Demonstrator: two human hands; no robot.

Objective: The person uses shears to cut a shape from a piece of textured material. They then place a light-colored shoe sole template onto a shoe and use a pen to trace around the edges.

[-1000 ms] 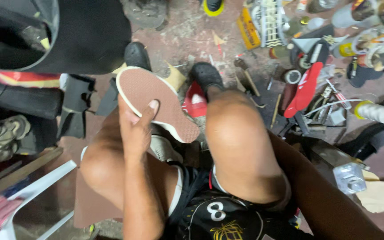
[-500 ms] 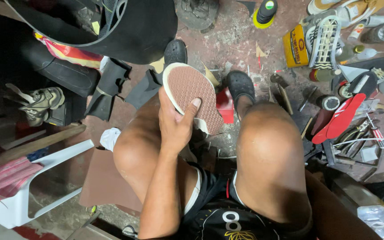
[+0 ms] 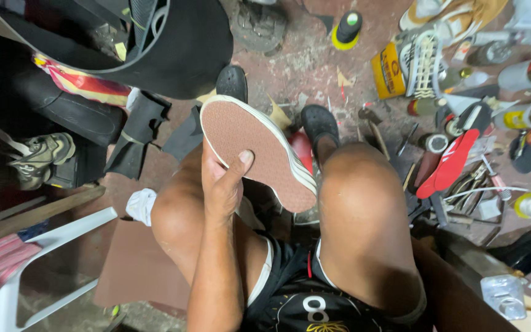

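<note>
My left hand [image 3: 221, 184] grips a shoe [image 3: 259, 150] turned sole up, over my bare knees. The sole is reddish-brown with a white rim, and my thumb presses on its near edge. The toe points to the lower right, toward my right knee [image 3: 354, 184]. My right forearm [image 3: 462, 295] runs off the lower right corner, and that hand is out of the picture. My feet in black clogs [image 3: 319, 120] rest on the floor beyond the shoe.
Tools, glue tins, a red insole [image 3: 450, 163] and bottles litter the floor at the right. A yellow can [image 3: 388, 69] stands at the back. Black rubber pieces [image 3: 136, 132] and a worn sneaker [image 3: 38, 157] lie left. A white plastic chair [image 3: 44, 246] stands at lower left.
The view has swung, so the shoe and knees sit more central. My left hand has kept its hold on the shoe, with the thumb now laid across the sole's edge.
</note>
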